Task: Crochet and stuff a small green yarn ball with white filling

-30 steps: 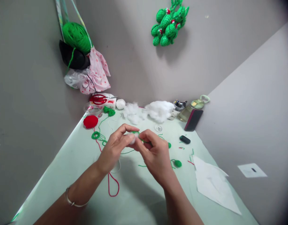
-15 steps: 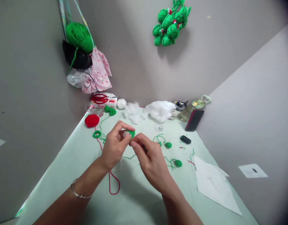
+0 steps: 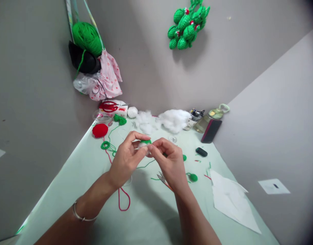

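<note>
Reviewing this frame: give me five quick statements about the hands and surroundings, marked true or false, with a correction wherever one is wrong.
1. The left hand holds a small green-and-white piece. True.
2. The right hand lies flat, away from that piece. False: it is at the same piece, fingers bent.
3. The bracelet is on the right arm. False: it is on the left arm.
4. A cluster of green crocheted pieces hangs above the white fluff. True.
5. The phone lies flat. False: it stands tilted beside the bottle.
</note>
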`<action>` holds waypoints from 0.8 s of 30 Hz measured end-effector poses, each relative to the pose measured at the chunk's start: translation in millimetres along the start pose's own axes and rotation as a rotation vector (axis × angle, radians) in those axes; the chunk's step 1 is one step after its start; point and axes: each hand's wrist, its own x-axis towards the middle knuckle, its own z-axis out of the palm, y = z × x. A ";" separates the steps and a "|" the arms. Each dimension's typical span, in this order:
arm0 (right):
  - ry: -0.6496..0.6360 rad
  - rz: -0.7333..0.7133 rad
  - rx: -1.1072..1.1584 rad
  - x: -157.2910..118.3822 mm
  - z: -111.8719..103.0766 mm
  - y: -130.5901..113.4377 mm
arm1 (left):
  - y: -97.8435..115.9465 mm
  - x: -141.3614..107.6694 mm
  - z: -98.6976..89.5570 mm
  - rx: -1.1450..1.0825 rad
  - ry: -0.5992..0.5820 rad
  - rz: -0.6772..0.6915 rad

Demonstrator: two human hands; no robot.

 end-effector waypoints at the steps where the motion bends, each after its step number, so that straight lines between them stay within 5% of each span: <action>1: 0.006 -0.014 -0.022 -0.2 -0.8 -0.5 | 2.2 0.1 -2.2 -0.011 -0.038 -0.002; 5: 0.015 -0.071 -0.141 -2.9 -6.4 -2.8 | 6.3 1.4 -10.1 -0.060 -0.123 -0.044; 9: -0.123 -0.084 -0.184 -9.8 -12.8 -9.6 | 3.7 4.3 -13.7 -0.092 -0.126 -0.065; 14: -0.253 -0.092 -0.182 -17.2 -8.5 -14.6 | -4.8 4.7 -8.0 -0.015 0.003 -0.010; 18: -0.261 -0.110 -0.182 -16.2 -4.5 -11.1 | -10.9 2.0 -4.7 0.010 0.113 -0.013; 24: -0.173 -0.180 -0.354 -8.4 -9.9 -7.7 | -14.4 -0.8 -6.6 -0.187 0.066 -0.068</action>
